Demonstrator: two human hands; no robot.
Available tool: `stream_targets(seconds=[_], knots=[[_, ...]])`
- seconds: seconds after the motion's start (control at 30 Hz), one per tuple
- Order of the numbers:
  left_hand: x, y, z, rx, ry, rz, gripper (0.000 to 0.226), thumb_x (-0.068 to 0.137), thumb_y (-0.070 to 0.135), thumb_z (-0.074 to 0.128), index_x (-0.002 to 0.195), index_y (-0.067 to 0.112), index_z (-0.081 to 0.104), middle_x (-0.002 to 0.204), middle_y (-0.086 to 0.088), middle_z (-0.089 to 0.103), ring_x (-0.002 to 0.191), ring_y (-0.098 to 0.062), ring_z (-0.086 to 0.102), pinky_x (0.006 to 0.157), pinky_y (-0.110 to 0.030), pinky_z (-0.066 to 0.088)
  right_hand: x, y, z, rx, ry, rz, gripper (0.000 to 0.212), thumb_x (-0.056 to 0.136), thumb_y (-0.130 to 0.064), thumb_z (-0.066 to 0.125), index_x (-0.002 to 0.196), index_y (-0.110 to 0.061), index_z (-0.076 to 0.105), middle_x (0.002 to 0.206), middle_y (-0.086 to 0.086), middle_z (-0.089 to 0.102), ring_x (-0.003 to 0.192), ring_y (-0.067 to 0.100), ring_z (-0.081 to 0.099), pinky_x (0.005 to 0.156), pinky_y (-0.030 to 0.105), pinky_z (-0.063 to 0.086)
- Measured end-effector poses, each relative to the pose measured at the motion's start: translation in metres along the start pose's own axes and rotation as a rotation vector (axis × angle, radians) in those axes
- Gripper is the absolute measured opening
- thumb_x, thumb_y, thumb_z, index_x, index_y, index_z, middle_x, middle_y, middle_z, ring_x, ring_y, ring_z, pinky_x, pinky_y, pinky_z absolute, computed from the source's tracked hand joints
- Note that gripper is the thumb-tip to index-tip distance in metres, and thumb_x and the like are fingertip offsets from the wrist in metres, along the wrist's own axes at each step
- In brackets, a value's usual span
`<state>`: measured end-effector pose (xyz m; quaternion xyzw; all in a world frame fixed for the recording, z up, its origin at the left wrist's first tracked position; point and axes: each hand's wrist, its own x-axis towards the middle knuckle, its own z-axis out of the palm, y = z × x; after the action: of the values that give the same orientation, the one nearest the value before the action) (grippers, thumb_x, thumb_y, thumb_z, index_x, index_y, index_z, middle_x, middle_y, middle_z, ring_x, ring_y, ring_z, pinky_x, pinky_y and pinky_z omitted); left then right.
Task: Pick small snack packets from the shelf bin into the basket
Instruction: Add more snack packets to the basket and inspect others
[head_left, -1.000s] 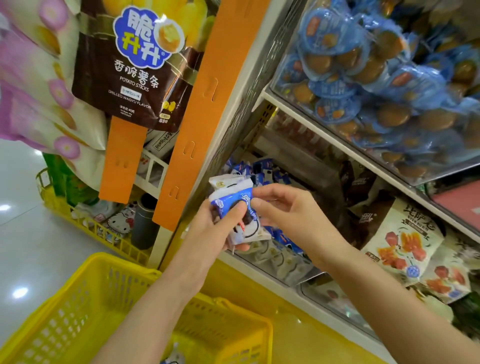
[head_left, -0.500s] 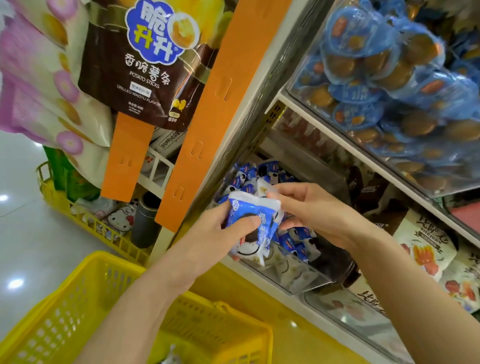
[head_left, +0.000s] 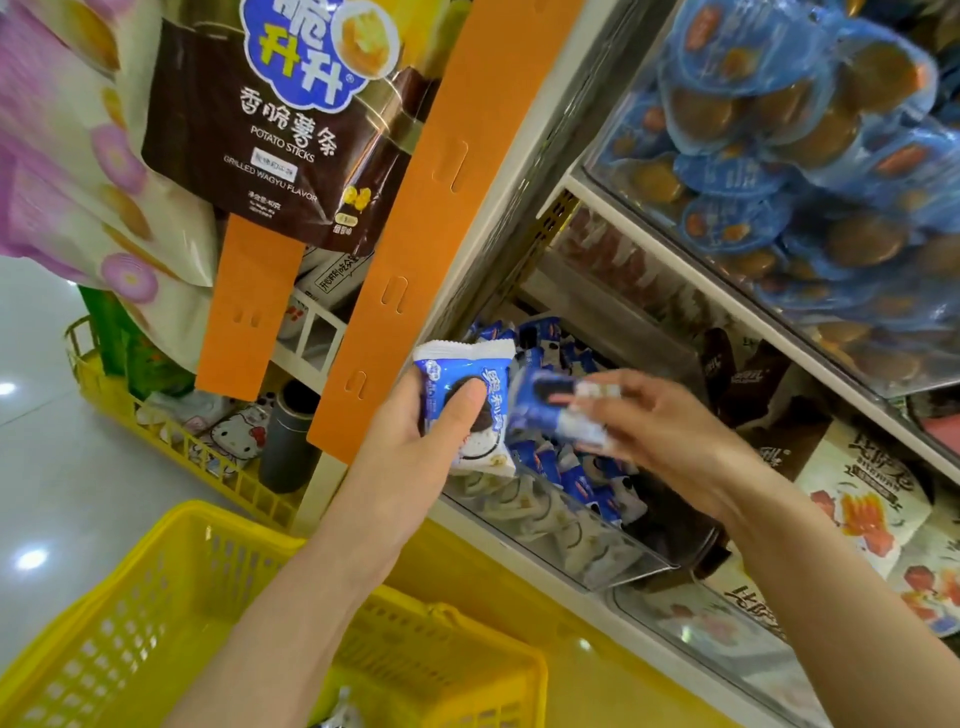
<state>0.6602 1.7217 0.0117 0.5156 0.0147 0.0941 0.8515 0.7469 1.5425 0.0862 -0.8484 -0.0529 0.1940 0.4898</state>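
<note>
The left grip (head_left: 415, 436) clasps a blue-and-white cookie packet (head_left: 467, 364), thumb across its front. Just beside it, the right grip (head_left: 670, 431) pinches a blurred blue packet (head_left: 556, 410) above the clear shelf bin (head_left: 571, 540). The yellow basket (head_left: 104, 649) sits below both.

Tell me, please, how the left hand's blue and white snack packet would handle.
The blue and white plastic snack packet is probably light: the left hand pins it with one thumb. Its glossy film looks slippery; the crimped ends likely flop.

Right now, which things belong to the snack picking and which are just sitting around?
In use: left hand, blue packet, right hand, second packet, shelf bin, yellow basket.
Idle: potato sticks bag, orange strip, blue-wrapped cakes above.
</note>
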Motion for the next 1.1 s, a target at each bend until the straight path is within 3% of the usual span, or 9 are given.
stream_targets(seconds=[0.1,0.17,0.3,0.53,0.73,0.8,0.9,1.0,1.1], knots=[[0.001,0.0,0.0,0.022,0.041,-0.033,0.052,0.068,0.048,0.053,0.118,0.034,0.052,0.102,0.008,0.068,0.082,0.004,0.066,0.057,-0.007,0.047,0.031,0.011,-0.021,-0.012,0.476,-0.052,0.026,0.079,-0.02,0.07,0.101,-0.012,0.059,0.091,-0.001,0.063,0.071,0.008,0.068,0.06,0.016,0.054],[0.002,-0.003,0.001,0.026,0.058,-0.071,0.044,0.07,0.045,0.054,0.113,0.034,0.053,0.099,0.006,0.069,0.08,0.002,0.067,0.058,-0.011,0.049,0.056,0.022,-0.036,-0.153,0.717,-0.038,0.03,0.082,-0.024,0.07,0.107,-0.014,0.056,0.096,0.001,0.062,0.085,0.015,0.064,0.074,0.026,0.054],[0.006,-0.01,0.003,-0.017,0.06,-0.156,0.028,0.09,0.03,0.05,0.118,0.033,0.05,0.102,0.008,0.068,0.083,0.002,0.067,0.068,-0.016,0.051,0.103,0.042,-0.051,-0.334,0.896,0.048,0.026,0.086,-0.017,0.064,0.109,-0.007,0.059,0.114,0.014,0.062,0.101,0.025,0.059,0.082,0.033,0.047],[0.013,-0.01,0.002,-0.152,0.031,-0.242,0.022,0.092,0.012,0.049,0.101,0.03,0.057,0.077,0.007,0.071,0.069,0.0,0.066,0.057,-0.016,0.05,0.142,0.064,-0.046,-0.402,0.848,0.195,0.015,0.089,-0.007,0.057,0.102,-0.003,0.063,0.111,0.016,0.062,0.106,0.029,0.058,0.084,0.03,0.045],[0.015,-0.01,0.003,-0.097,-0.013,-0.239,0.02,0.091,0.016,0.05,0.095,0.035,0.055,0.098,0.001,0.066,0.07,0.003,0.063,0.058,-0.016,0.046,0.146,0.079,-0.043,-0.299,0.723,0.282,0.02,0.088,0.003,0.052,0.075,-0.012,0.053,0.099,0.014,0.06,0.104,0.032,0.058,0.091,0.042,0.049],[0.014,-0.01,0.004,-0.092,-0.018,-0.237,0.02,0.092,0.016,0.049,0.092,0.035,0.054,0.094,0.002,0.065,0.055,0.008,0.058,0.052,-0.011,0.045,0.142,0.078,-0.045,-0.322,0.623,0.303,0.013,0.091,-0.005,0.052,0.099,-0.006,0.061,0.09,0.008,0.06,0.088,0.024,0.06,0.078,0.031,0.052],[0.013,-0.01,0.006,-0.092,-0.028,-0.226,0.018,0.091,0.016,0.05,0.092,0.034,0.054,0.093,0.004,0.065,0.051,0.007,0.057,0.057,-0.013,0.044,0.138,0.073,-0.046,-0.289,0.577,0.269,0.035,0.098,-0.019,0.039,0.124,0.001,0.052,0.069,-0.003,0.044,0.059,0.008,0.042,0.048,0.015,0.041],[0.012,-0.011,0.007,-0.091,-0.026,-0.197,0.02,0.091,0.015,0.051,0.096,0.035,0.053,0.096,0.009,0.067,0.074,0.005,0.066,0.068,-0.017,0.048,0.133,0.056,-0.033,-0.36,0.649,0.223,0.033,0.1,-0.027,0.031,0.113,-0.008,0.054,0.087,0.008,0.055,0.075,0.017,0.054,0.071,0.025,0.049],[0.01,-0.012,0.007,-0.025,-0.005,-0.154,0.021,0.09,0.019,0.053,0.102,0.035,0.05,0.102,0.009,0.065,0.082,0.006,0.065,0.06,-0.011,0.049,0.108,0.037,-0.004,-0.3,0.645,-0.009,0.029,0.1,-0.03,0.034,0.113,-0.013,0.053,0.089,0.0,0.058,0.071,0.01,0.054,0.059,0.019,0.044]])
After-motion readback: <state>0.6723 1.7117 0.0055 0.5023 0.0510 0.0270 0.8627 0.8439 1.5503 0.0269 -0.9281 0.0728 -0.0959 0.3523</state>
